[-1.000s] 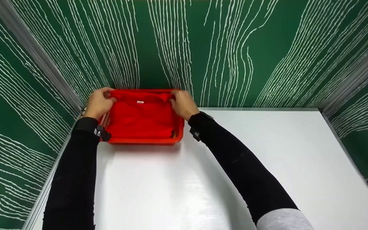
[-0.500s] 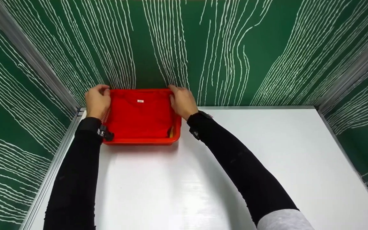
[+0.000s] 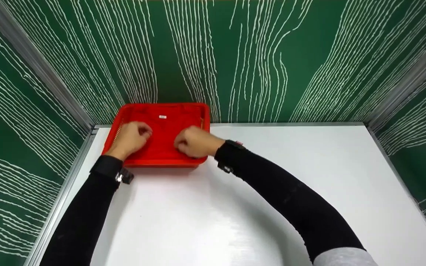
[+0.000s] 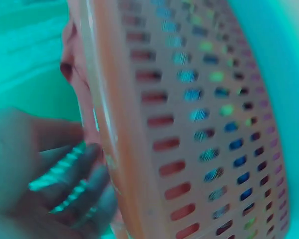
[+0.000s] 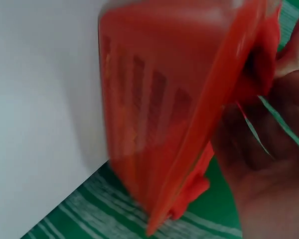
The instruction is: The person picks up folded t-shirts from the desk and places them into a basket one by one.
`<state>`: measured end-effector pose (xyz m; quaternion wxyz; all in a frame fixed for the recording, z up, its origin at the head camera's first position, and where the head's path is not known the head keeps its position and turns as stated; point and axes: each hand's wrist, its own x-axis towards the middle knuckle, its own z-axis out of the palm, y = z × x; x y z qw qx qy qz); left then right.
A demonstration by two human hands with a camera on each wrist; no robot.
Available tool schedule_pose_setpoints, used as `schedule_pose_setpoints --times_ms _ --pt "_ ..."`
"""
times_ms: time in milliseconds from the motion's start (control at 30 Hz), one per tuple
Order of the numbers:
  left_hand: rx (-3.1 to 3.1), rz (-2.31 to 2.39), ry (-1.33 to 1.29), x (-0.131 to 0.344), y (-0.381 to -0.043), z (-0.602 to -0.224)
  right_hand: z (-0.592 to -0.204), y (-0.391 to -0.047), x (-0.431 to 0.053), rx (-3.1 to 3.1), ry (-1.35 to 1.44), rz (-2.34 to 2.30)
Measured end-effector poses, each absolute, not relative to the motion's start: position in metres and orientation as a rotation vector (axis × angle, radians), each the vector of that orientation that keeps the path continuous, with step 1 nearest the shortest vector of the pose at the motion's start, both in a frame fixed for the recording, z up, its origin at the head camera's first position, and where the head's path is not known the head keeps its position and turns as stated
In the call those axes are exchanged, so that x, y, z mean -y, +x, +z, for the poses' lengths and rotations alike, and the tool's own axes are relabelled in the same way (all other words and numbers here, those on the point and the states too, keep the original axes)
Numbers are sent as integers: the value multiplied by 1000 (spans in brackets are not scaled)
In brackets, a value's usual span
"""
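Observation:
A red plastic basket (image 3: pixel 161 162) with slotted sides stands against the back wall, at the left of the table. Red cloth (image 3: pixel 157 129) with a small white label (image 3: pixel 162 116) is spread inside over its contents. My left hand (image 3: pixel 129 138) is over the basket's left part, fingers loosely bent; in the left wrist view its fingertips are right at the cloth by the rim. My right hand (image 3: pixel 196 141), slightly blurred, is over the right part with bent fingers. In the right wrist view, gaps show between its fingers beside a fold of cloth (image 5: pixel 261 64). Neither hand shows a clear grip.
The white table (image 3: pixel 272 177) extends to the front and right of the basket. Green walls with wavy white lines enclose it at the back and both sides, with metal framing (image 3: pixel 290 125) along the edges. Patterned, multicoloured items (image 4: pixel 199 114) show through the basket's side slots.
Both hands have left the basket's back corners, coming toward the front and inward over the cloth. The cloth's back edge, earlier lifted, now lies flatter, and the basket's rim shows at both back corners.

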<state>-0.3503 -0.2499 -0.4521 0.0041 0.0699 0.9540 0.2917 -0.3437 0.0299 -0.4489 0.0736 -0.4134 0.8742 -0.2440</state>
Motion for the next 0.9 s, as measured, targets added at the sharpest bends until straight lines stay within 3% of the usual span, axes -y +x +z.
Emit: schedule_pose_setpoints --times_ms 167,467,667,900 --pt "-2957 688 222 249 -329 -452 -453 -335 -24 -2548 -1312 -499" --pt "-2837 479 192 254 -320 -454 -463 -341 -23 -2555 -1026 -462" --pt "-3110 321 249 231 -305 -453 -464 -332 -27 -2613 -1047 -675" --pt "-3338 639 551 174 -271 -442 -452 -301 -62 -2698 -1145 -1214"
